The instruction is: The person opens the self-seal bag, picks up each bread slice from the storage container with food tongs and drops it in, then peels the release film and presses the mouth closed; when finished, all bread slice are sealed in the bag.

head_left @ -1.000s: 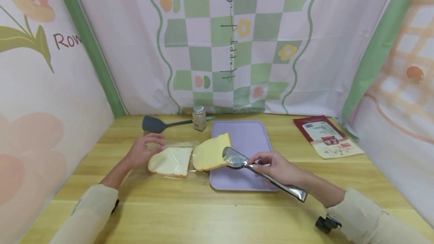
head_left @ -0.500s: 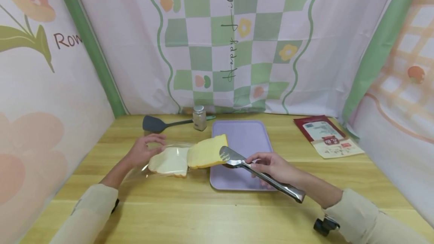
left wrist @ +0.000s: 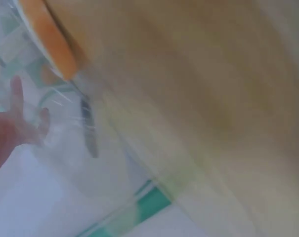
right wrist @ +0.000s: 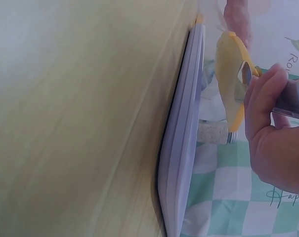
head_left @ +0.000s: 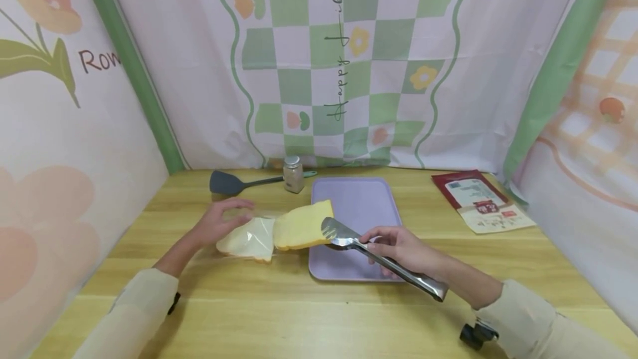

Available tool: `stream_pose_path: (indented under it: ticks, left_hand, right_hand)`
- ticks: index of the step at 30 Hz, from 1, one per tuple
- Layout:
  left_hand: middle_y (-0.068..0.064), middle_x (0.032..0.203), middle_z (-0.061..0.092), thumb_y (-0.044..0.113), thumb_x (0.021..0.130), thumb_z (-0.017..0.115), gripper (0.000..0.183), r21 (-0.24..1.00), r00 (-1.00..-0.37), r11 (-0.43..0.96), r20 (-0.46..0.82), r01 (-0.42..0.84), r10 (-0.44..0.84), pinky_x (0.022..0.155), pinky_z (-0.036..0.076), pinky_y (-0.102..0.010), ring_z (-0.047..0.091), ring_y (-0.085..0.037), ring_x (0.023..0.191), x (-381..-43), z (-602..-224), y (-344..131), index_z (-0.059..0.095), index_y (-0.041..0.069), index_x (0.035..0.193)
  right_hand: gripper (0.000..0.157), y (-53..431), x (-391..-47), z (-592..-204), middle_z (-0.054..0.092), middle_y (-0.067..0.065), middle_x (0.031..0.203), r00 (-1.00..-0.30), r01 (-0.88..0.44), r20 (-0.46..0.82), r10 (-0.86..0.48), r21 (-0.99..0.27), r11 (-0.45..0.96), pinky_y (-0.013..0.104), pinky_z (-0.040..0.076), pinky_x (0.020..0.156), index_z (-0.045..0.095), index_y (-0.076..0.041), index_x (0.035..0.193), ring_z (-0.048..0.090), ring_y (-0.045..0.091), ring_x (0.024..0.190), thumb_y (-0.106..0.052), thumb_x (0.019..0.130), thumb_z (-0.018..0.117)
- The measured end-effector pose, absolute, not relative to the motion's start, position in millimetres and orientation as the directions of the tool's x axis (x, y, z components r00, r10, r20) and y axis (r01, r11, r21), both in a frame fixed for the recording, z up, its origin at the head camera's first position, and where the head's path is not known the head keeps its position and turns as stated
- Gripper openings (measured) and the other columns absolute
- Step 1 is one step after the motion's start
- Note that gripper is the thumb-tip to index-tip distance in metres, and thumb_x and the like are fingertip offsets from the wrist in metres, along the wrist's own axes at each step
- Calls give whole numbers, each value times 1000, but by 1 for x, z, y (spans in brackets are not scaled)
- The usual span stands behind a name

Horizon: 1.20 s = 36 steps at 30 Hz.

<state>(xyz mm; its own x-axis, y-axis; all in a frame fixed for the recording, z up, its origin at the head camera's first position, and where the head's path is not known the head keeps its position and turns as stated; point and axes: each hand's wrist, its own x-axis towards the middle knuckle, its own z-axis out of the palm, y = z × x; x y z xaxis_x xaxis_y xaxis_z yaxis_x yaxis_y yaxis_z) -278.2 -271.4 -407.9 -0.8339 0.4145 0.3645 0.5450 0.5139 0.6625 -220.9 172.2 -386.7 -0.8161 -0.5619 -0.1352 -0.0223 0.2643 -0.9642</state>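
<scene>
My right hand grips metal food tongs, whose flat tip holds the right edge of a yellowish bread slice. In the right wrist view that slice is raised above the tray's level. A second, white bread slice lies in a clear plastic bag on the table, touching or just beside the first in the head view. My left hand is at the bag's upper left. In the left wrist view its fingers look straight and spread, with clear film around them; that view is blurred.
A purple tray lies right of the bag, partly under the slice and tongs. Behind are a dark spatula and a small glass jar with a metal lid. A red and cream packet lies at the right.
The tongs and yellowish slice have moved slightly left, off much of the tray and up against the white slice. My left hand has shifted a little right over the bag.
</scene>
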Motion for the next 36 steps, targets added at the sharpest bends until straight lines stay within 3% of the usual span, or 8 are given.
stream_pose_path:
  ticks: [8, 16, 28, 36]
  left_hand:
    - [-16, 127, 65, 23, 91, 72, 25, 572, -780, 539, 363, 618, 509, 105, 40, -56, 57, -35, 122, -283, -392, -242, 75, 6, 108]
    - [-18, 120, 68, 16, 90, 74, 16, 553, -761, 533, 366, 641, 535, 102, 42, -57, 59, -37, 117, -285, -390, -232, 76, 4, 100]
    - [-12, 125, 66, 25, 81, 83, 33, 493, -727, 554, 290, 671, 622, 103, 42, -54, 57, -35, 119, -282, -394, -226, 76, 7, 108]
    - [-9, 124, 67, 24, 81, 83, 30, 455, -735, 587, 290, 670, 614, 102, 41, -57, 58, -34, 119, -282, -402, -222, 77, 10, 107]
  right_hand:
    - [31, 172, -218, -386, 67, 15, 85, -821, -73, -89, -564, -963, 258, 26, 53, 49, 57, 6, 123, 60, 14, 53, -15, 100, 60]
    - [29, 170, -216, -385, 67, 14, 85, -828, -59, -107, -550, -959, 277, 25, 51, 46, 60, 2, 122, 60, 14, 51, -17, 100, 60]
    - [30, 170, -213, -384, 66, 15, 85, -822, -43, -112, -558, -966, 256, 23, 50, 45, 59, 3, 121, 58, 14, 51, -18, 100, 60]
    - [30, 170, -212, -385, 66, 15, 85, -820, -48, -105, -563, -967, 250, 23, 49, 45, 58, 4, 122, 58, 13, 51, -16, 100, 60]
